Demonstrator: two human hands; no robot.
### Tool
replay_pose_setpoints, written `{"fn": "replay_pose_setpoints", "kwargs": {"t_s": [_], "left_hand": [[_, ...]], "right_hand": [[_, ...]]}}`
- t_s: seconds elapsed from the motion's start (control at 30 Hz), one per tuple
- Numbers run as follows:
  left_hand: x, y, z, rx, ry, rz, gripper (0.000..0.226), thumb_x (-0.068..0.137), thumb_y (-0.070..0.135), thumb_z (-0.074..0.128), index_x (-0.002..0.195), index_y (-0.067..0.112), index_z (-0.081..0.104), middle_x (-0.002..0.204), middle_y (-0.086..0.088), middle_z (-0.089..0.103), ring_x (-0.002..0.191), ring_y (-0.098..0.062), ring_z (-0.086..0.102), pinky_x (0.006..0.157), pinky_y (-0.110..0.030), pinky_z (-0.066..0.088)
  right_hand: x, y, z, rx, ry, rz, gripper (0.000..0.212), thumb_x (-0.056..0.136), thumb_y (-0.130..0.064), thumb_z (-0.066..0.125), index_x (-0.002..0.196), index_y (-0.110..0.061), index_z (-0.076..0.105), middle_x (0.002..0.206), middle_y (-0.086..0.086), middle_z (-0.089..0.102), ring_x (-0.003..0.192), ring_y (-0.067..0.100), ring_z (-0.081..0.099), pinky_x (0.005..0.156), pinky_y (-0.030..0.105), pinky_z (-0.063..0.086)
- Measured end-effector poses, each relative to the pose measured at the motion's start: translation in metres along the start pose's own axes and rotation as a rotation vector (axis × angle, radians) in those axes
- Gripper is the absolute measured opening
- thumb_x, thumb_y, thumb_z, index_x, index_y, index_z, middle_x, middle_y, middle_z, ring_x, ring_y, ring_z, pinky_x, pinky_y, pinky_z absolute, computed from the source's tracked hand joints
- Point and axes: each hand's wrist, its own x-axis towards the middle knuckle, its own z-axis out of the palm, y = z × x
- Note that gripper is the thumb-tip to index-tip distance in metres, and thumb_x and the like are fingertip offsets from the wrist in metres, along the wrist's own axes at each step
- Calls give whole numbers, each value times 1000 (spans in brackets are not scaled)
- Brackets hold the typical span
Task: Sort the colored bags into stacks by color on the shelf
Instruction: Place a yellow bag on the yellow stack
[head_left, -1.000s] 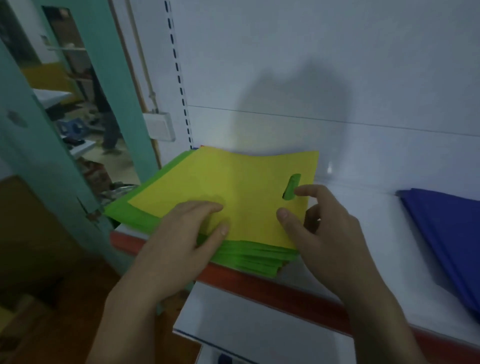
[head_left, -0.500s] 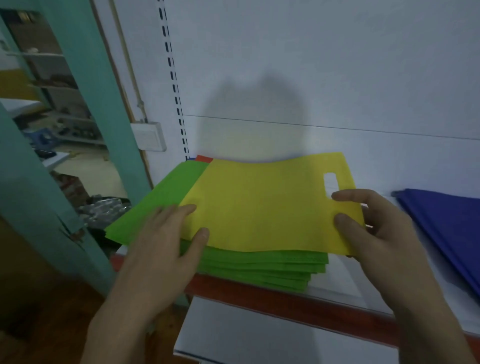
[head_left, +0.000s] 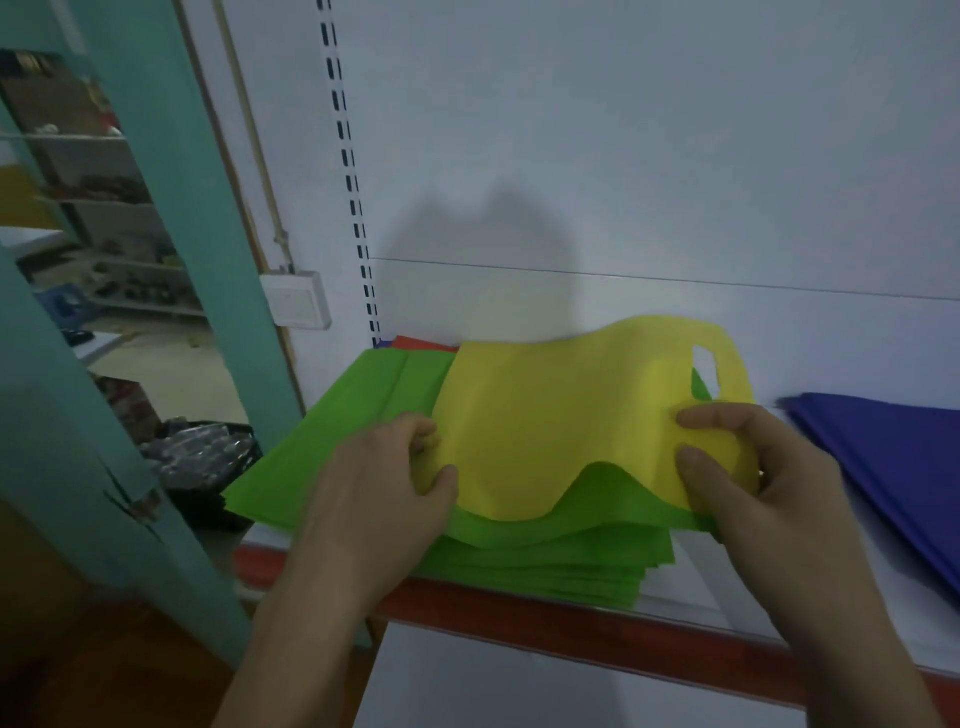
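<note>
Yellow bag (head_left: 561, 431): thin matte sheet with cut-out handle slot, buckling in a wave atop green stack (head_left: 545, 566) | left hand (head_left: 374, 493): thumb and curled fingers pinching its left edge | right hand (head_left: 763, 483): pinching its right edge | blue bags (head_left: 893, 457): lying right of green stack

Dim, bluish cast overall. Light from behind camera: broad soft shadow on back panel (head_left: 675, 156). Yellow bag (head_left: 561, 431) brightest area. Wide-angle bend: slotted upright (head_left: 349, 171) bows, shelf edge (head_left: 571, 631) slopes. Focus soft throughout; blue bags (head_left: 893, 467) smeared at right edge; room (head_left: 130, 291) left blurry.
</note>
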Motion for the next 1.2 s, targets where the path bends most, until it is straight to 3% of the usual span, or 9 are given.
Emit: {"fn": "replay_pose_setpoints", "kwargs": {"t_s": [0.1, 0.3, 0.5, 0.63, 0.77, 0.87, 0.93, 1.0, 1.2], "left_hand": [[4, -4, 0, 227, -97, -95, 65, 81, 63, 62, 137, 31, 51, 156, -5, 34, 142, -26, 33, 113, -46, 32], [14, -1, -7, 86, -27, -71, 62, 76, 43, 78, 131, 34, 50, 122, 1, 57, 107, -20, 53, 86, -37, 46], [3, 2, -13, 30, 161, -67, 54, 82, 24, 75, 133, 27, 58, 136, 4, 58, 122, -24, 51, 101, -54, 44], [-5, 6, -15, -180, 219, -16, 48, 91, 14, 65, 136, 28, 56, 133, 13, 51, 89, -6, 60, 89, -37, 47], [-15, 31, -9, -305, 286, 88, 43, 94, 9, 59, 132, 30, 59, 133, 18, 52, 117, 0, 51, 99, -15, 37], [-23, 57, 4, -395, 311, 146, 41, 94, 4, 58, 126, 29, 63, 113, 20, 64, 86, 16, 57, 73, 3, 37], [-29, 77, 16, -450, 313, 182, 38, 95, 5, 57, 119, 33, 64, 67, 26, 58, 44, 0, 42, 42, -7, 27], [-35, 101, 30, -496, 315, 211, 37, 96, 9, 57, 114, 40, 63, 53, 12, 47, 38, -10, 29, 37, -16, 17], [-72, 201, 84, -618, 341, 375, 26, 93, 18, 55, 106, 38, 64, 90, 17, 63, 70, -8, 56, 54, -20, 42]], "right_hand": [[-3, 0, -3, -74, 25, -6, 28, 86, -11, 69, 101, -35, 70, 93, -25, 65, 72, 21, 62, 65, 50, 56], [-6, -2, -1, -127, 41, -42, 26, 85, -10, 70, 95, -35, 71, 87, -21, 66, 63, 15, 57, 56, 32, 47], [-9, -1, 1, -76, 52, -67, 32, 85, -7, 69, 97, -36, 72, 92, -23, 67, 68, 13, 60, 55, 23, 47], [-13, 2, -3, -14, 87, -72, 41, 85, 1, 69, 100, -36, 72, 92, -22, 69, 67, 18, 58, 53, 21, 44], [-18, 6, -24, 45, 160, -81, 37, 89, 1, 66, 101, -34, 73, 83, -23, 67, 61, 7, 53, 49, 13, 40], [-24, 12, -54, 46, 221, -87, 34, 92, -1, 63, 99, -32, 73, 71, -20, 62, 56, 5, 47, 46, 13, 36], [-30, 17, -80, 37, 271, -90, 34, 92, 0, 64, 99, -31, 73, 72, -20, 62, 57, 5, 47, 47, 14, 36], [-39, 24, -112, 29, 326, -92, 35, 90, 0, 66, 101, -33, 71, 82, -20, 66, 65, 6, 54, 51, 16, 40], [-80, 46, -230, -95, 469, -83, 31, 89, -6, 71, 102, -34, 69, 98, -23, 68, 78, 1, 60, 57, 11, 42]]}}
